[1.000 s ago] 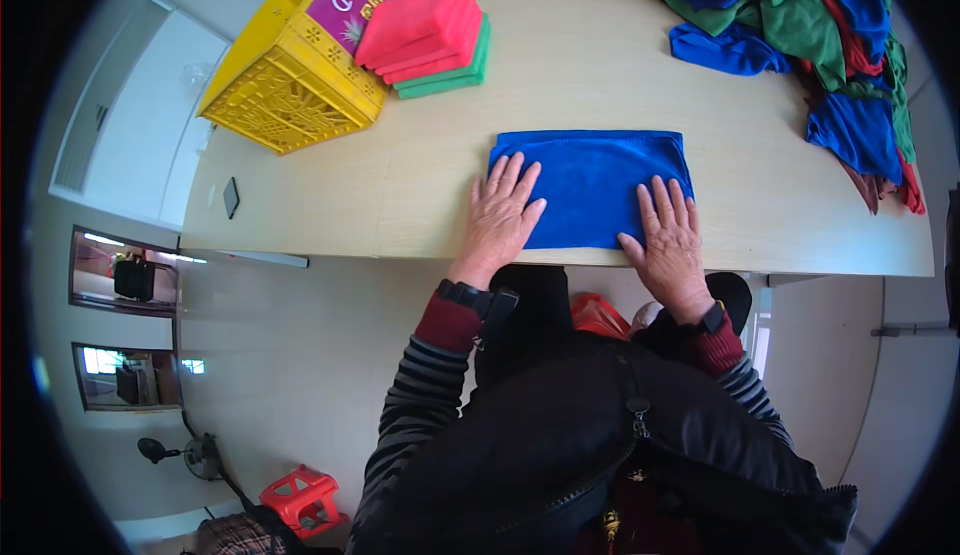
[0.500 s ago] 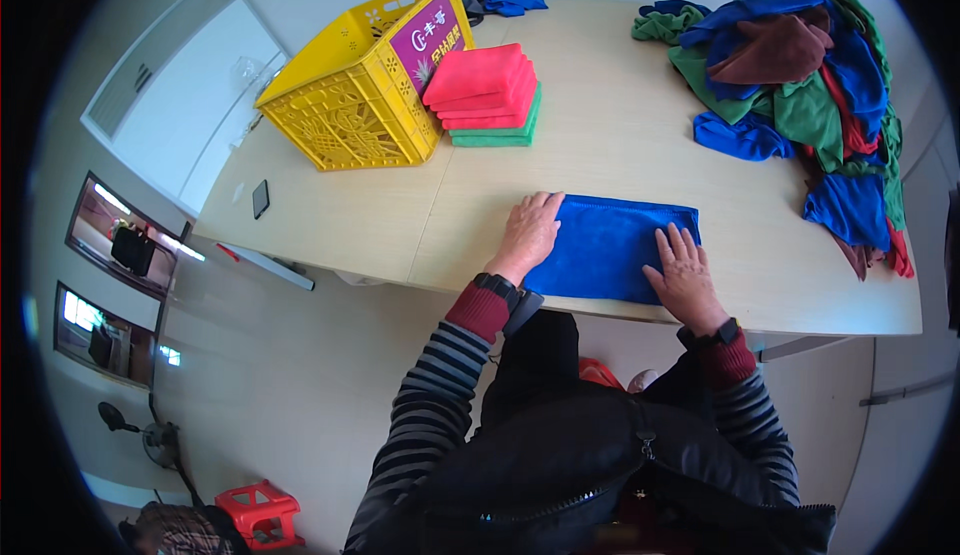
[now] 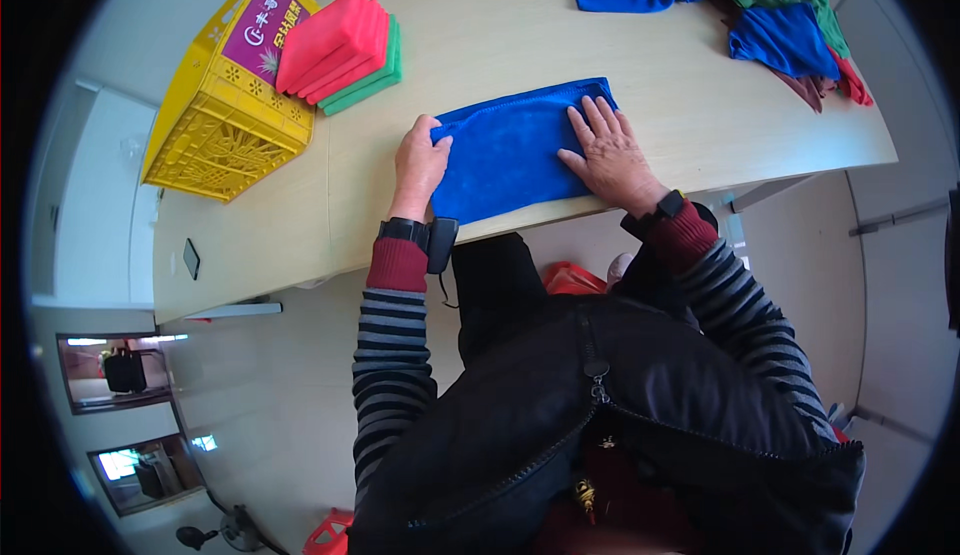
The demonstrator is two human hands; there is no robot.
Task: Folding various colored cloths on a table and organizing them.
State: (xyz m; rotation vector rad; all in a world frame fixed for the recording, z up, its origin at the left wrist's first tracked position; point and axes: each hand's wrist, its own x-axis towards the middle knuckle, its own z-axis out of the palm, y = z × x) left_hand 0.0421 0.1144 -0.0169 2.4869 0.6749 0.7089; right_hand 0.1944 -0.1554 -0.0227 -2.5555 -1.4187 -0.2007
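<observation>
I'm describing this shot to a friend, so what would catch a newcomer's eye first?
First the blue cloth, folded flat at the near edge of the table, with the left hand gripping its left end and the right hand pressed flat on its right end. Next, the yellow crate at the far left with a stack of red and green cloths beside it, and the pile of loose cloths at the far right.

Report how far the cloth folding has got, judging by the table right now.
Done: a stack of folded cloths, red over green, sits beside the yellow crate. In hand: the blue cloth lies flat at the table edge, left hand gripping its left end, right hand pressing its right end. Left: a loose cloth pile at the far right.
</observation>
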